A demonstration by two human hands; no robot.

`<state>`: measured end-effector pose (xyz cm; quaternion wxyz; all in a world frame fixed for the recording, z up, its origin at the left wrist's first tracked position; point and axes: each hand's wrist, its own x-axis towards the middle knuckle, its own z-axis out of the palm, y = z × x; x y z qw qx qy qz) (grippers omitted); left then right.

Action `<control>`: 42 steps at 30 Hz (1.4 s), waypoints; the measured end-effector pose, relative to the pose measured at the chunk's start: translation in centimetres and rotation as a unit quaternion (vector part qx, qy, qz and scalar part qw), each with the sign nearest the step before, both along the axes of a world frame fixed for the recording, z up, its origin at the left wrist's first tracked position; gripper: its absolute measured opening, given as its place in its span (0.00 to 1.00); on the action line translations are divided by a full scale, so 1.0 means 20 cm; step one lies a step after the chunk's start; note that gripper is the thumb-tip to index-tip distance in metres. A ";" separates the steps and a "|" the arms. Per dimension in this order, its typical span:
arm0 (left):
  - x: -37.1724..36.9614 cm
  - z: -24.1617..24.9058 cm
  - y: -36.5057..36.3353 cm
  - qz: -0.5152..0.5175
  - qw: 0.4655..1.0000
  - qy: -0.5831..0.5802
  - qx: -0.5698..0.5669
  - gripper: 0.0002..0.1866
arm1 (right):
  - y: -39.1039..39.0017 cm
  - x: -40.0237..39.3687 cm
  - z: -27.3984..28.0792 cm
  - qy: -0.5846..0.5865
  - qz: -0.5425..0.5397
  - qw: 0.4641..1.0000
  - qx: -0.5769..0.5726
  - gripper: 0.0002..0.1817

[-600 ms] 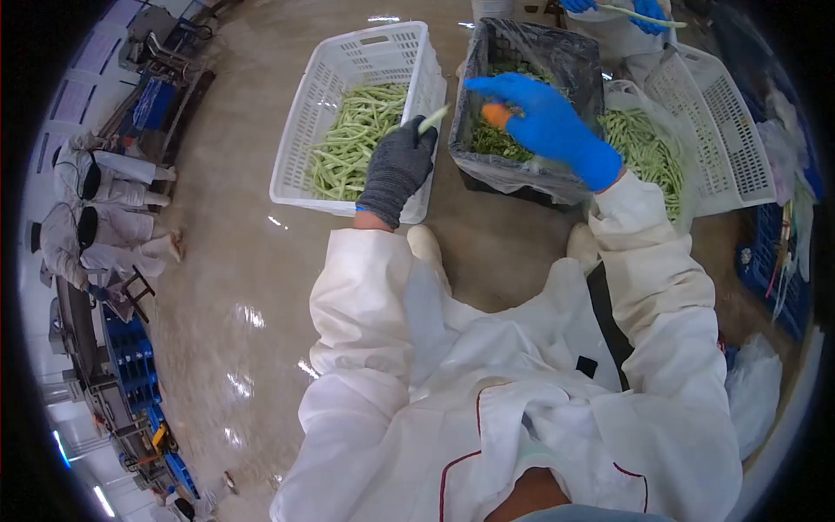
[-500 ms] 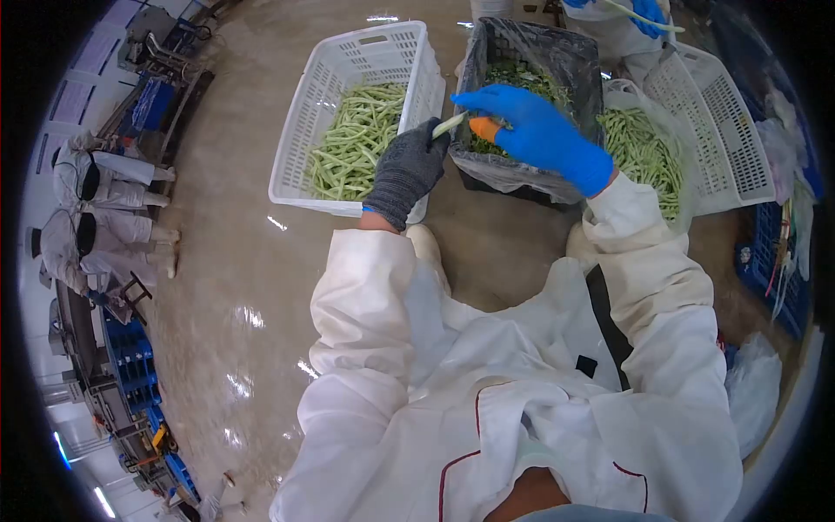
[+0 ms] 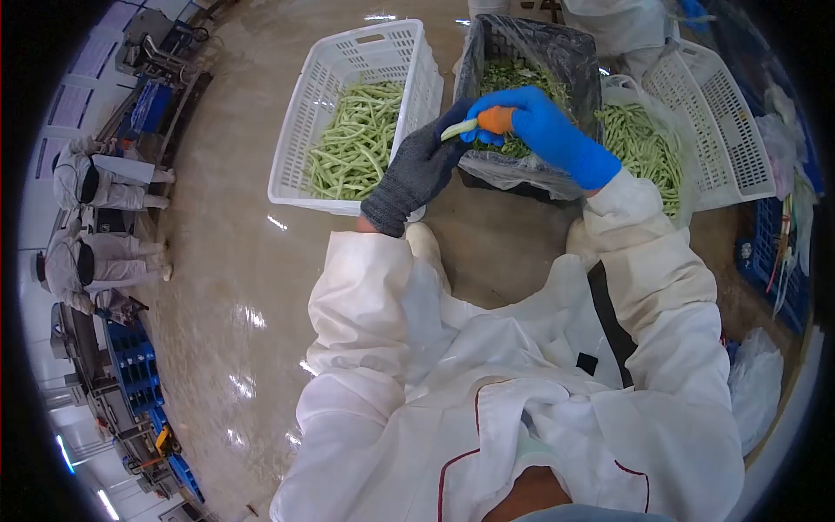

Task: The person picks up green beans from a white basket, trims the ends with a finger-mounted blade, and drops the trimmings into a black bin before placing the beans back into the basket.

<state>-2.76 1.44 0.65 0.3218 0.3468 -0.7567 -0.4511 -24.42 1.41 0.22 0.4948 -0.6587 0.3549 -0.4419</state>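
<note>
A pale green bean is held between my two hands in front of the dark lined crate. My left hand, in a dark grey knit glove, is closed around part of it. My right hand, in a blue glove with an orange thumb cover, pinches the bean close to the left fingers. Behind the hands is a dark crate lined with clear plastic, with leafy green scraps in it. To the left, a white crate holds a heap of green beans.
At right, more green beans lie in a clear bag beside a white crate. A blue crate stands farther right. Another person is at the top. Two people in white bend over at far left.
My right fingers, spread before, have come together on the bean. My left hand has shifted slightly right and upward. The blue-gloved hands of the person at the top have moved right.
</note>
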 end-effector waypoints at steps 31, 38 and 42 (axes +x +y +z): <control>0.06 0.14 -0.09 0.339 0.876 -0.001 -0.342 0.37 | 0.02 0.03 -0.06 0.309 -0.142 0.919 -0.201 0.12; 0.00 0.03 -0.03 0.066 0.901 -0.321 -0.285 0.22 | 0.04 0.07 -0.04 0.431 -0.077 0.834 -0.335 0.15; 0.00 0.03 -0.03 0.092 0.916 -0.317 -0.228 0.18 | 0.05 0.06 -0.03 0.421 -0.089 0.819 -0.379 0.18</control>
